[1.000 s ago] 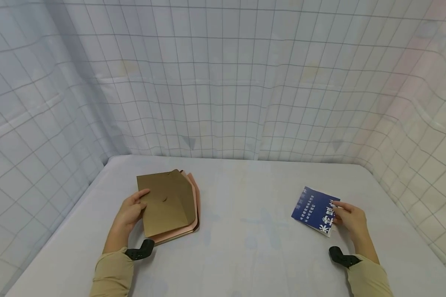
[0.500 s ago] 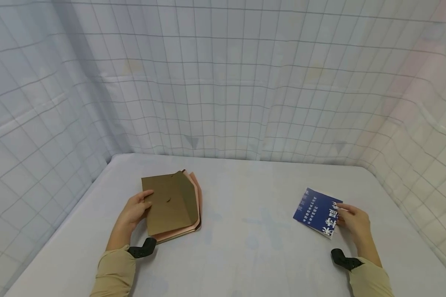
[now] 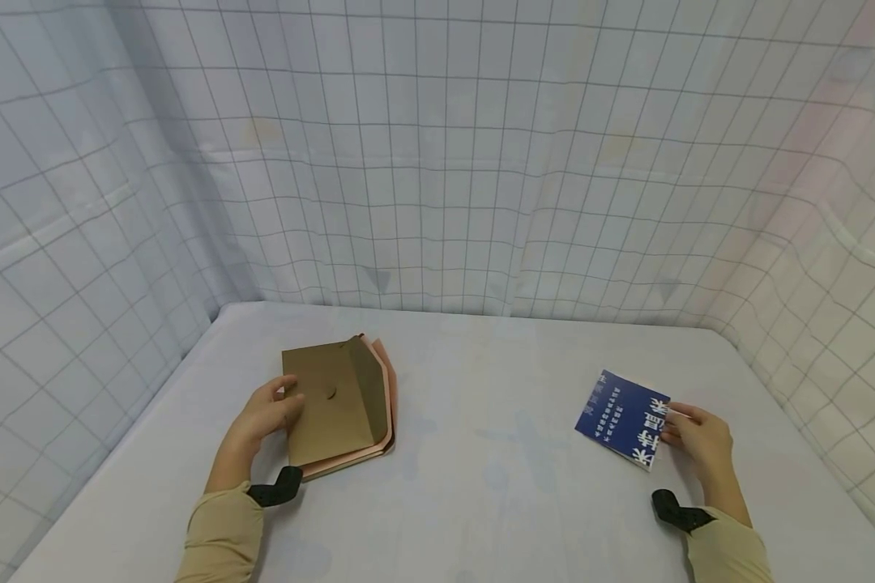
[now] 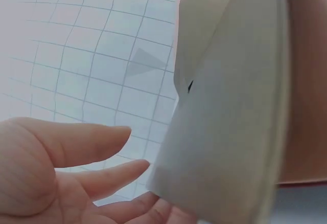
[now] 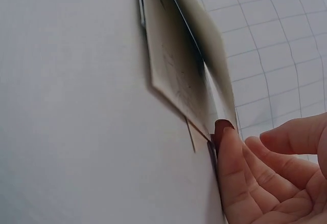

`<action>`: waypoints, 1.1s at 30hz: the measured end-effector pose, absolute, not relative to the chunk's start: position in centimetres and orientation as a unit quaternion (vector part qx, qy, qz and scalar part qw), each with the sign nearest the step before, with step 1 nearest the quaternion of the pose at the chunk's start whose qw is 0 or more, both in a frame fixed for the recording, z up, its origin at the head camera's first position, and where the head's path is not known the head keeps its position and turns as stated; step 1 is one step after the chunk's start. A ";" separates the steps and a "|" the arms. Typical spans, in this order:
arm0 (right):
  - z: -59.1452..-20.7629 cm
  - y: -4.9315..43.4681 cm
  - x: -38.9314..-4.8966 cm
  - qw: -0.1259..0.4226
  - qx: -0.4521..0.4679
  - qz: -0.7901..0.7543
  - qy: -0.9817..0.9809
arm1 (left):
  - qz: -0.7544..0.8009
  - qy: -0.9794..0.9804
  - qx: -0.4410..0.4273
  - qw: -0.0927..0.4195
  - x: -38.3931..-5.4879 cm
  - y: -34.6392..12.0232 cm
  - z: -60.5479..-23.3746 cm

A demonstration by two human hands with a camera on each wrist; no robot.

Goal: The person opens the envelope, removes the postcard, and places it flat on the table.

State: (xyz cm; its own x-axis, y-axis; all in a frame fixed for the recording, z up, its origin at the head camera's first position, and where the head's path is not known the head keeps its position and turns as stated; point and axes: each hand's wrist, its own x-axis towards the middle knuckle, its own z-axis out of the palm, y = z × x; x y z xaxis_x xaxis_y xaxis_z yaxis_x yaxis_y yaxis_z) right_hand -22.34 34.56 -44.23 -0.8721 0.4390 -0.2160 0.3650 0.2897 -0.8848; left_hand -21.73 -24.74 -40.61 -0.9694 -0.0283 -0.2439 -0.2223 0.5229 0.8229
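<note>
A stack of envelopes lies on the left of the table, a brown flapped envelope (image 3: 328, 397) on top and pinkish layers (image 3: 388, 389) showing beneath. My left hand (image 3: 266, 411) is at its left edge. In the left wrist view the thumb (image 4: 97, 143) stands clear of the envelope, while other fingertips reach its lower corner. On the right lies a blue booklet (image 3: 620, 417) with white characters. My right hand (image 3: 702, 441) is at its right edge, thumb (image 5: 294, 137) apart from it. One fingertip is close against the lower edge of fanned-out sheets (image 5: 176, 65); contact is hard to tell.
Both things lie on a white-covered table (image 3: 467, 453), with a wide stretch between them. A gridded white curtain (image 3: 445, 186) hangs along the back and both sides. Each wrist carries a black camera mount, such as the left one (image 3: 277, 487).
My left fingers have loosened from the envelope and spread. My right hand has slid slightly right, its fingers easing off the blue booklet. Both stacks stay about where they lay.
</note>
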 end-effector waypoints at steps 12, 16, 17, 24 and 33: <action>-43.8 35.2 -22.0 0.017 -0.248 0.586 -0.771 | 0.420 0.899 -0.046 0.119 -21.6 -24.7 -39.9; -43.9 35.4 -22.0 0.015 -0.251 0.582 -0.773 | 0.398 0.908 -0.039 0.125 -21.4 -24.5 -39.6; -44.0 35.4 -22.0 0.014 -0.253 0.581 -0.774 | 0.394 0.910 -0.038 0.126 -21.4 -24.4 -39.5; -43.9 35.6 -22.3 0.025 -0.258 0.587 -0.767 | 0.357 0.926 -0.023 0.121 -21.4 -24.3 -39.2; -43.9 35.9 -22.0 0.021 -0.262 0.592 -0.762 | 0.303 0.949 -0.002 0.090 -21.0 -23.5 -38.3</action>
